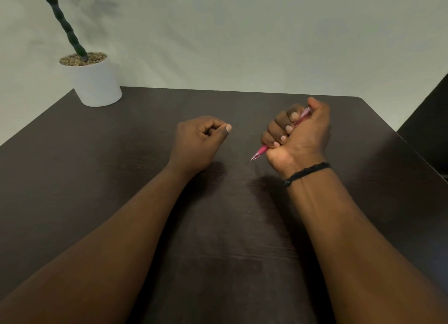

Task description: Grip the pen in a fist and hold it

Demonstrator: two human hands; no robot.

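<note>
My right hand (299,134) is turned palm toward me above the dark table (121,178), and its fingers are curled round a pink pen (261,151). The pen's metal tip points down and to the left, and its other end pokes out by the thumb. A black cord bracelet (306,172) circles the right wrist. To the left of the pen, my left hand (197,143) sits near the table's middle with fingers curled into a loose fist and the thumb laid along them; it holds nothing.
A white pot (95,84) with pebbles and a dark green plant stem stands at the table's far left corner. A pale wall runs behind the table. A dark object (429,125) rises past the table's right edge.
</note>
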